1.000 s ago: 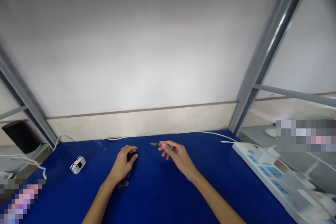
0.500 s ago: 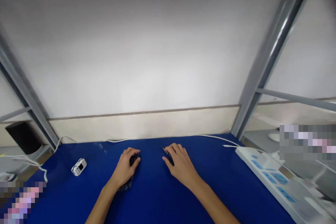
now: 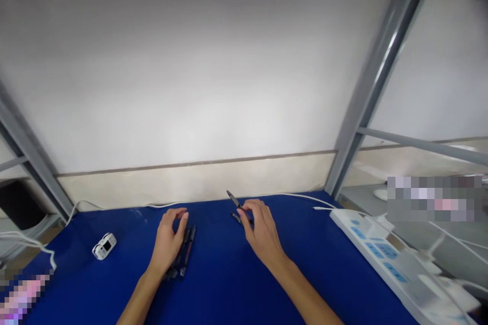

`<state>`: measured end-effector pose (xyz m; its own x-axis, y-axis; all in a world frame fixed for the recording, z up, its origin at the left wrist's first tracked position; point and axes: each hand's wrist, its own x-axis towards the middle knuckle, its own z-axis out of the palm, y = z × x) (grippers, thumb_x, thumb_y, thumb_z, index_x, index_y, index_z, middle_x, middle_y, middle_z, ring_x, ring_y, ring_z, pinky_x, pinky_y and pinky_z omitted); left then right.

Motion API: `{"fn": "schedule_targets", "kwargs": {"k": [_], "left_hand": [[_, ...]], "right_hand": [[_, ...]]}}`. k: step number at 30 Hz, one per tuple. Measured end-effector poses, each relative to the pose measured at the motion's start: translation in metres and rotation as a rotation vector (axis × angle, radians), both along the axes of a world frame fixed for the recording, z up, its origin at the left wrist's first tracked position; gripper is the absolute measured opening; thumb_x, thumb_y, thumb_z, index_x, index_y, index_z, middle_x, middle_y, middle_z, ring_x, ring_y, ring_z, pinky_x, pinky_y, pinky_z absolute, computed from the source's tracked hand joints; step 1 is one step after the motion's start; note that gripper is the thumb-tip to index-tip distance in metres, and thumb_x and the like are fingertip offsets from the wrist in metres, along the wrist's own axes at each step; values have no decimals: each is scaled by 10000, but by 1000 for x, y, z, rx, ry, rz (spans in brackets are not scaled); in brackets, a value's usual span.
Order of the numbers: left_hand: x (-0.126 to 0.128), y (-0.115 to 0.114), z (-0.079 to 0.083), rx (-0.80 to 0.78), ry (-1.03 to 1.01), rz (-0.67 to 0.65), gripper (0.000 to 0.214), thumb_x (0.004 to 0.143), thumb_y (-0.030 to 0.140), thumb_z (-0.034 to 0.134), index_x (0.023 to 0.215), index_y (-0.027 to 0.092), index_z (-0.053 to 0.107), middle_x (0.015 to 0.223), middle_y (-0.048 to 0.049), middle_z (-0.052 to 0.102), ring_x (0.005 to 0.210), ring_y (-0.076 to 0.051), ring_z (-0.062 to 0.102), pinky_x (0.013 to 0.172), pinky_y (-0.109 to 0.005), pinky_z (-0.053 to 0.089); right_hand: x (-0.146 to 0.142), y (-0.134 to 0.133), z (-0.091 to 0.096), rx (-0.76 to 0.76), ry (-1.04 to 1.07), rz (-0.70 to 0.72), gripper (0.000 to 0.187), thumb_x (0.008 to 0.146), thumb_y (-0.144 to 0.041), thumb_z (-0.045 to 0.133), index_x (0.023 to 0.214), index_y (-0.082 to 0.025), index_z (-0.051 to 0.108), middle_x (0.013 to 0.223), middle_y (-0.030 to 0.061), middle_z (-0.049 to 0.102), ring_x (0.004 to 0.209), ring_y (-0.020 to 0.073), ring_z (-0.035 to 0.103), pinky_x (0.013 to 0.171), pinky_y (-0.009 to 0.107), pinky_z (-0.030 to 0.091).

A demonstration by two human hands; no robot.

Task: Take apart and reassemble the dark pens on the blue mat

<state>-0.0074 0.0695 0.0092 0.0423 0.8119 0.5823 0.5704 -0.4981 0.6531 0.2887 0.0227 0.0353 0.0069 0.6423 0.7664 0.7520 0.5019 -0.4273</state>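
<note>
My left hand [image 3: 166, 240] lies on the blue table mat [image 3: 229, 284], fingers spread, beside and partly over a bunch of dark pens [image 3: 183, 254] that lie side by side. My right hand [image 3: 261, 231] pinches one dark pen [image 3: 233, 199] between thumb and fingertips, its tip raised toward the back wall. Another dark pen [image 3: 237, 218] lies on the mat just under that hand.
A small white device [image 3: 103, 246] sits at the left of the mat. A white power strip [image 3: 385, 254] with blue sockets runs along the right edge. White cables [image 3: 297, 196] trail along the back. Grey frame posts [image 3: 366, 96] rise at both sides.
My right hand has lifted a pen off the mat after lying flat on it. My left hand has opened and slid left, uncovering the bunch of pens.
</note>
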Motion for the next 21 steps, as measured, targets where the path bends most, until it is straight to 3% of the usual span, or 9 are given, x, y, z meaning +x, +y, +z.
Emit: {"fn": "schedule_targets", "kwargs": {"k": [6, 12, 17, 21], "left_hand": [[-4, -1, 3, -4, -154, 124, 433, 990, 583, 503, 1104, 224, 717, 1100, -93, 746, 1031, -293, 689, 958, -424, 523], [-3, -3, 8, -10, -198, 152, 451, 1004, 587, 465, 1097, 226, 718, 1147, -93, 750, 1086, -305, 680, 1005, -430, 498], [-3, -4, 8, -13, -213, 148, 461, 1004, 593, 459, 1075, 222, 722, 1124, -93, 759, 1081, -308, 687, 998, -431, 503], [-1, -6, 8, -32, -222, 143, 452, 1009, 582, 460, 1083, 221, 722, 1119, -87, 759, 1082, -303, 688, 1004, -428, 498]], "right_hand": [[1, -4, 0, 26, 115, 17, 117, 1044, -340, 530, 1126, -259, 552, 1090, 121, 659, 1000, 299, 622, 896, 469, 483], [0, -1, -6, -1, 198, 46, 162, 1048, -378, 528, 1140, -250, 565, 1092, 131, 673, 994, 299, 647, 904, 471, 504], [-2, 0, -12, -84, 366, 94, 265, 1043, -425, 530, 1218, -229, 558, 1069, 137, 707, 924, 296, 706, 801, 420, 538], [-6, -3, -10, -121, 367, 113, 275, 991, -409, 648, 1211, -259, 579, 943, 64, 722, 774, 246, 706, 713, 339, 518]]}}
